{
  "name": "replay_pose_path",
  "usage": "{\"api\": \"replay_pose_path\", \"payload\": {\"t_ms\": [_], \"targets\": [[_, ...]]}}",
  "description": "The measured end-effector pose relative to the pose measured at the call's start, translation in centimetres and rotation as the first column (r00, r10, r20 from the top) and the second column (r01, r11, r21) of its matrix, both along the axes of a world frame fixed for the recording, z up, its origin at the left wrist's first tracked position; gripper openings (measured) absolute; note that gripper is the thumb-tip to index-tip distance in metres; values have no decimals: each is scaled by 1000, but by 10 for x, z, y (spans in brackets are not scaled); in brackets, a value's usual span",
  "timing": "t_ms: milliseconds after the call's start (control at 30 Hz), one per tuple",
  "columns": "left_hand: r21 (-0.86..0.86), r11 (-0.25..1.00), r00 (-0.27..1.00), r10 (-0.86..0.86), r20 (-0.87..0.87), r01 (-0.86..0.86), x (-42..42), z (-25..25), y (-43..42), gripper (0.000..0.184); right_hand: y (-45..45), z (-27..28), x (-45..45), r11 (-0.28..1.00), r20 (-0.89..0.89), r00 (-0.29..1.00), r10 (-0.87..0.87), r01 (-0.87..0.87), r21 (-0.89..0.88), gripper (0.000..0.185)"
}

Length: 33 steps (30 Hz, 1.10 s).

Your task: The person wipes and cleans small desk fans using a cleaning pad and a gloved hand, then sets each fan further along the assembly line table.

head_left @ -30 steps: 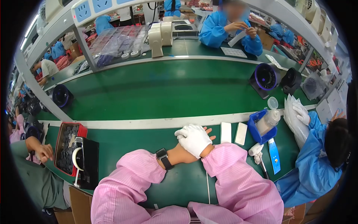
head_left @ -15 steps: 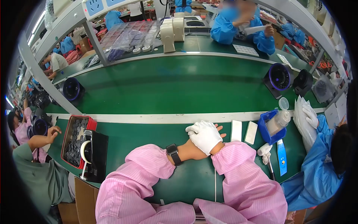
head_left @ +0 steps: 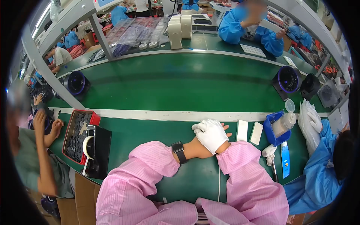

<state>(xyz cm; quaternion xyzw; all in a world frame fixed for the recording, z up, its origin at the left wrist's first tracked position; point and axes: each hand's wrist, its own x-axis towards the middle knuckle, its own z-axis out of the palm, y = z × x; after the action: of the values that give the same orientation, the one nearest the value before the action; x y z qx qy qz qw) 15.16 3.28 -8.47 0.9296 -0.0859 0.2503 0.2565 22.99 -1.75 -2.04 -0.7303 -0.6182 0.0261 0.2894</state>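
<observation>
My left hand (head_left: 226, 129) is bare and lies on the green bench, its fingertips sticking out stretched and apart past the glove. A black smartwatch (head_left: 179, 151) sits on that wrist. Across the back of it rests my right hand (head_left: 211, 135) in a white glove, fingers curled over the left hand, which hides most of it. Just right of the hands are two white rectangular pieces, one longer (head_left: 242, 130) and one shorter (head_left: 256, 133), both lying apart from my fingers.
On the left stand a red box (head_left: 96, 119) of dark discs and a black tape dispenser (head_left: 101, 152). To the right are a blue bin (head_left: 275, 139) holding a bottle, a hammer (head_left: 269, 150) and a blue tool (head_left: 285, 160). Co-workers sit on both sides; black fans (head_left: 287, 79) stand beyond.
The view has shifted slightly, moving things a little to the right. At the left, the co-worker in green has leaned in and raised their hands. My hands keep the same pose.
</observation>
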Motion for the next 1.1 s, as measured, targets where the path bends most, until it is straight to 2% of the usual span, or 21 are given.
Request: {"api": "replay_pose_path", "payload": {"t_ms": [267,467,533,600,700,767,833,967,1100], "targets": [[30,999,998,29,54,-31,4,-5,-2,32,0,-3,0,1000,38,999,12,-13,26,15],[80,993,986,76,146,-88,10,-11,-2,29,1,-9,2,1000,-3,1000,9,-9,24,21],[66,994,986,72,149,-83,12,-14,-3,28,1,-12,0,997,72,997,-32,27,68,20],[-9,1000,998,27,54,-27,7,-9,-4,38,1,-13,1,994,110,994,-8,-5,110,16],[-113,992,996,-59,-64,51,6,0,8,55,0,-12,5,991,68,997,48,-56,119,14],[158,982,947,52,317,-107,10,-7,9,55,0,-11,5,996,37,998,43,-45,79,14],[-87,995,999,-36,19,38,6,-7,8,55,1,-12,3,991,64,996,55,-62,119,11],[-55,998,998,-31,-52,28,3,9,8,52,-1,-14,5,987,96,994,51,-65,146,10],[-108,993,995,-61,-80,52,-2,22,8,53,-2,-13,5,991,113,992,49,-62,115,12]]}}
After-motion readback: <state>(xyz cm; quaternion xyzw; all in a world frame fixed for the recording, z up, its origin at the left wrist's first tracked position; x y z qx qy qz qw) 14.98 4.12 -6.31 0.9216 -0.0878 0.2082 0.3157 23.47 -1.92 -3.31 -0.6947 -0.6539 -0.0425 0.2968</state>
